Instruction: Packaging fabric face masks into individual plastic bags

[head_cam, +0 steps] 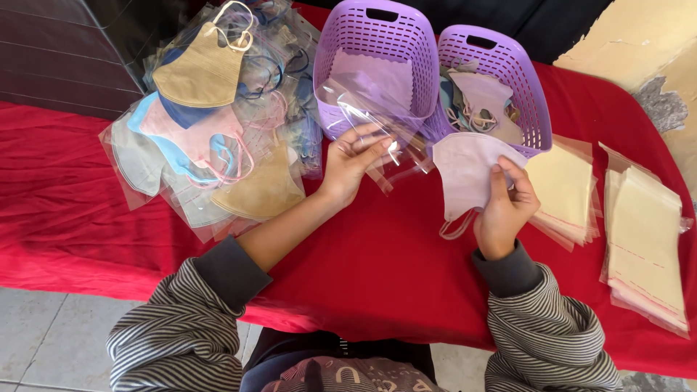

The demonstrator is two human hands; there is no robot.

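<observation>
Striped sleeves (181, 334) reach over the red counter (377, 261). The left hand (351, 163) pinches a clear plastic bag (377, 134); the right hand (507, 207) pinches a pale pink mask (465, 170), near two purple baskets (377, 43).

Red cloth over the worktop (377, 268). Lilac plastic with a pierced grid pattern on two baskets (377, 43). Pale lilac-white face mask (465, 170) at the right hand (504, 210); clear, glossy sleeve (370, 116) at the left hand (348, 160). Tan, pink, light blue and navy masks in the bagged heap (210, 123). Cream-yellow on the stacked packets (642, 239). Grey-and-white stripes with plain grey cuffs on the sleeves (189, 327). Pale grey floor tiles (43, 341).
</observation>
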